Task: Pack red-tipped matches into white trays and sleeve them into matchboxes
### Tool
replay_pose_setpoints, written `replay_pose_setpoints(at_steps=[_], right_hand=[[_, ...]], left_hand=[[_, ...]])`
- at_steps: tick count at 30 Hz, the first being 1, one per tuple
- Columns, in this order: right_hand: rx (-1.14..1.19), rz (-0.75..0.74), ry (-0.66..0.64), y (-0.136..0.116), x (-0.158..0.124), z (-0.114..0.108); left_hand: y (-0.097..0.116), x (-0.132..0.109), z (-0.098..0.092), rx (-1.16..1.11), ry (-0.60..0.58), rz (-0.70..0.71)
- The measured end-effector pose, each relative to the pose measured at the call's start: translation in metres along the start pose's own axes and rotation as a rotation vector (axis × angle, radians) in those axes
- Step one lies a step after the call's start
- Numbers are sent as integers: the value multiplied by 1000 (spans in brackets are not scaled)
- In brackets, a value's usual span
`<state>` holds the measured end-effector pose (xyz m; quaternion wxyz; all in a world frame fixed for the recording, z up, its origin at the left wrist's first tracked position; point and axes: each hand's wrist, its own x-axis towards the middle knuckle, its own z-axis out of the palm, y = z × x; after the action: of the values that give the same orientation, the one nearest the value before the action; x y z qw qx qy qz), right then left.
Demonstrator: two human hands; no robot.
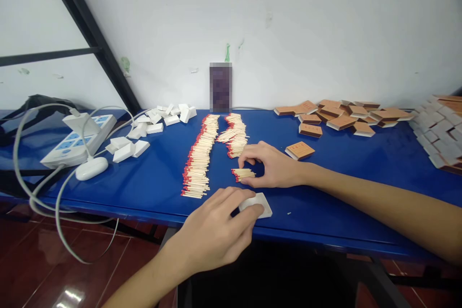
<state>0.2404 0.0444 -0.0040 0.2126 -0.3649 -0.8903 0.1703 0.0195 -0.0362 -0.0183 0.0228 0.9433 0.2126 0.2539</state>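
My right hand (267,166) curls its thumb and fingers around a small bunch of red-tipped matches (242,173) on the blue table. Nearer the front edge, my left hand (224,224) has its fingers on a white matchbox tray (265,204), gripping it; part of the tray is hidden under them. To the left lies a long row of matches (198,163), heads facing left. A shorter row (236,139) lies beyond my right hand, with some matches askew. One orange matchbox sleeve (300,150) rests just behind my right wrist.
White trays (155,128) are scattered at the back left, near a power strip (77,139) with looping white cables. Orange sleeves (341,122) are heaped at the back right, beside stacked boxes (438,130). A pixelated dark object (221,87) stands against the wall.
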Motion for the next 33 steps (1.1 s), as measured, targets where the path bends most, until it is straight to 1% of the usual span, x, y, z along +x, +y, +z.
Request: replay_pose_setpoints(at_steps=[4, 9, 11, 12, 14, 17, 19, 24, 33], right_hand=[[-3, -27, -21, -1, -1, -1], [-15, -99, -45, -2, -2, -2], [-11, -128, -33, -1, -3, -2], [-5, -137, -7, 0, -3, -1], [9, -114, 94, 2, -2, 0], [-8, -5, 260, 6, 2, 3], [-43, 55, 303, 8, 4, 4], [-87, 92, 269, 11, 7, 5], [-66, 15, 268, 10, 7, 6]], left_hand=[[1, 1, -1, -13, 11, 5], [1, 0, -2, -27, 20, 10], [1, 0, -2, -26, 21, 10], [1, 0, -2, -26, 24, 11], [1, 0, -2, -27, 30, 14], [1, 0, -2, -28, 28, 11], [1, -1, -2, -31, 20, 9], [1, -2, -2, -26, 20, 20], [1, -2, -2, -16, 24, 26]])
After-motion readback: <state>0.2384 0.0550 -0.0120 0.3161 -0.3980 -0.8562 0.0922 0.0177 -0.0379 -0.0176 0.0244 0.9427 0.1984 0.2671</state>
